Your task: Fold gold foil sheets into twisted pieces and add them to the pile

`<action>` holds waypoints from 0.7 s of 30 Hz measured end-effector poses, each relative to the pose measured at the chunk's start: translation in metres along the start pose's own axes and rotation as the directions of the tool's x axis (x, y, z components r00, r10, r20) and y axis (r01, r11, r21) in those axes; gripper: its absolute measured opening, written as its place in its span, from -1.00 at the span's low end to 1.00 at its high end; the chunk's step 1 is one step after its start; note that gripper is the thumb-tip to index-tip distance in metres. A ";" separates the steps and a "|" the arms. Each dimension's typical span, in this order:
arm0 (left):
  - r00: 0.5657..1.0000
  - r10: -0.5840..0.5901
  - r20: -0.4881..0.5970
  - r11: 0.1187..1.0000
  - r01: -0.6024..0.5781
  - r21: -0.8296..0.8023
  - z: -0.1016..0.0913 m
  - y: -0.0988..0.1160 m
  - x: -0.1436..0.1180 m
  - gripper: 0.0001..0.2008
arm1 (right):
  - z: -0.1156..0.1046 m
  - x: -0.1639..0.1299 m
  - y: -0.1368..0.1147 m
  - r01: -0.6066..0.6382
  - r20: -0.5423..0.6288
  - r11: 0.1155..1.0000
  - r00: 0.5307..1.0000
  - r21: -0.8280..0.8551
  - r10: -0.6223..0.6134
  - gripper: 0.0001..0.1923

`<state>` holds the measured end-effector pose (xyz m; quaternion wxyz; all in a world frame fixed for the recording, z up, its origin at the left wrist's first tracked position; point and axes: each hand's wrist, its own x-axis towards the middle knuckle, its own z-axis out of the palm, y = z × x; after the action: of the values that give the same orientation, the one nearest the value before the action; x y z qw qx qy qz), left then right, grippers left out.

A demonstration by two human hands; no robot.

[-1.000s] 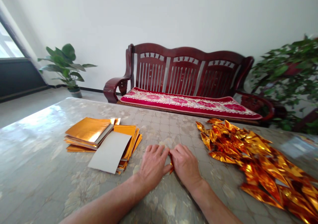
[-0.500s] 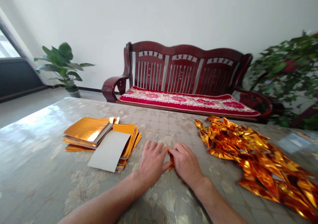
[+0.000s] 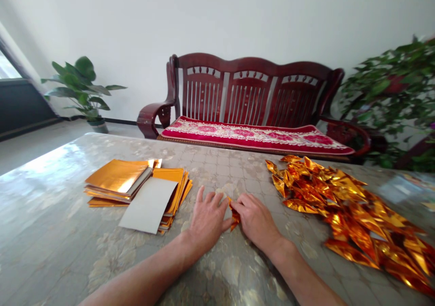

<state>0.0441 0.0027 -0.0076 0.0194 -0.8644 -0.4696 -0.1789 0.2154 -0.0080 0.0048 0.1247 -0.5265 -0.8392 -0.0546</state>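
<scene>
Between my hands on the table lies a sheet of gold foil paper (image 3: 235, 220), partly folded, with a bit of its pale back showing. My left hand (image 3: 208, 216) rests flat at its left side, fingers spread, the fingertips and thumb touching the paper. From the right, my right hand (image 3: 256, 220) pinches the foil paper's edge with curled fingers, which hide part of it. Left of my hands sit stacks of flat gold foil paper (image 3: 117, 175), with one sheet (image 3: 149, 205) lying grey side up on top. Folded gold foil pieces (image 3: 326, 188) are heaped to the right.
A clear, patterned cover lies over the table (image 3: 84, 251). Behind it stands a dark wooden bench (image 3: 249, 93) with a red floral seat cover (image 3: 254, 136). A potted plant (image 3: 84, 88) stands at the left, leafy greenery (image 3: 390, 93) at the right. Transparent plastic (image 3: 397, 188) lies beyond the heap.
My left hand's fingers have spread slightly and lifted a little at the index side. More of the foil paper shows between my hands. The view has shifted slightly.
</scene>
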 end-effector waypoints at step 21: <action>0.996 0.088 0.035 0.995 -0.089 0.047 0.005 -0.001 0.001 -0.66 | -0.038 0.001 -0.005 -0.050 0.339 0.999 0.940 0.021 0.040 -0.63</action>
<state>0.0451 0.0055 -0.0116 0.0407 -0.8864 -0.4353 -0.1522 0.2165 -0.0179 0.0414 -0.0124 -0.5451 -0.8367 0.0517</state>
